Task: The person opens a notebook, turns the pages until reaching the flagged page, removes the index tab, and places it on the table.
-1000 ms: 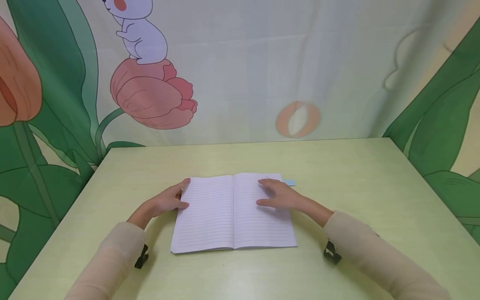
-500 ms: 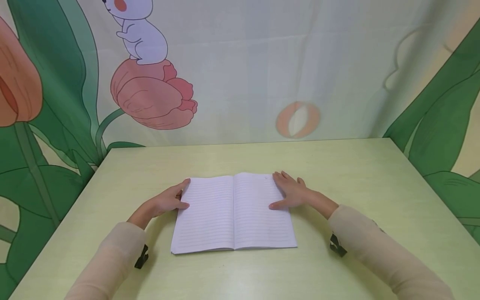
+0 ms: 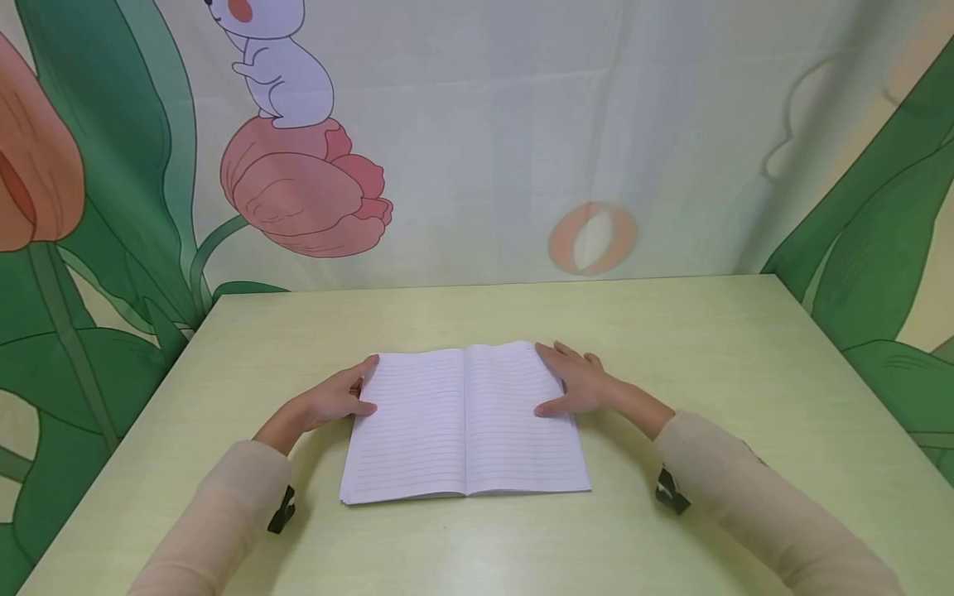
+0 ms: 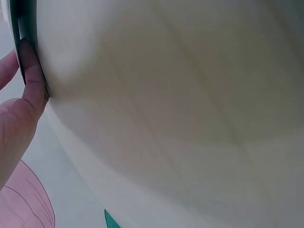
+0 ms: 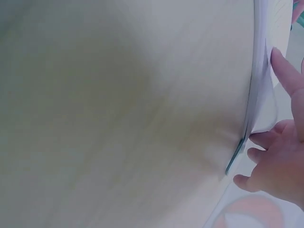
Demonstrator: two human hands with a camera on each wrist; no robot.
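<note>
An open notebook with blank lined pages point(image 3: 417, 430) lies flat in the head view. My left hand point(image 3: 328, 401) holds its left edge, thumb on top of the page and fingers at the side. The left wrist view has this hand point(image 4: 21, 111) with a finger against the dark cover edge point(image 4: 28, 28). At the upper right, my right hand point(image 3: 584, 385) pinches the top sheet, whose far corner is raised a little. The right wrist view shows the sheet point(image 5: 266, 111) bowed away from the pages beneath, between the thumb and fingers of this hand point(image 5: 280, 152).
The notebook rests on a pale yellow-green table point(image 3: 477, 546). A thin blue-green tab point(image 5: 233, 159) sticks out by the notebook's edge in the right wrist view. Behind the table hangs a printed curtain point(image 3: 477, 165) with tulips and a rabbit.
My right hand has slid right from the page to its outer edge. The sheet's upper right corner has since lifted and moved slightly left. My left hand stays in place.
</note>
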